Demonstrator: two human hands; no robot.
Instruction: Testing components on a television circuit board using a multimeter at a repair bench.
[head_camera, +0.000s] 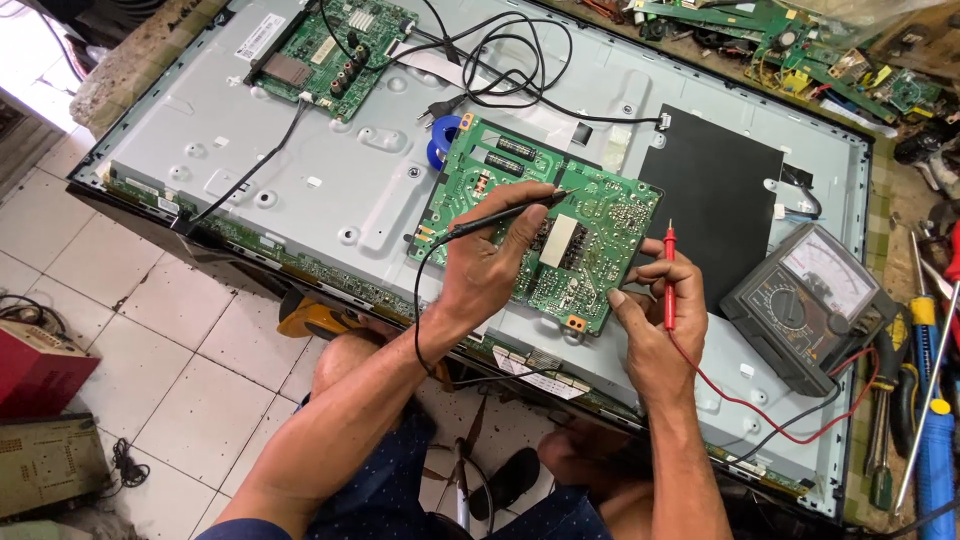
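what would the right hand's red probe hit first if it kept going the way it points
The right hand holds the red probe tip up; straight on lies the black sheet, though depth is unclear.

Floor: pale square tiles (190, 350), grimy at the joints, daylit. Workbench: speckled stone edge (130, 60) at far left corner. Red case (35, 370) and grey unit (45, 465) stood on floor at left.

Screwdrivers (925, 380) beside scrap circuit boards (800, 50)
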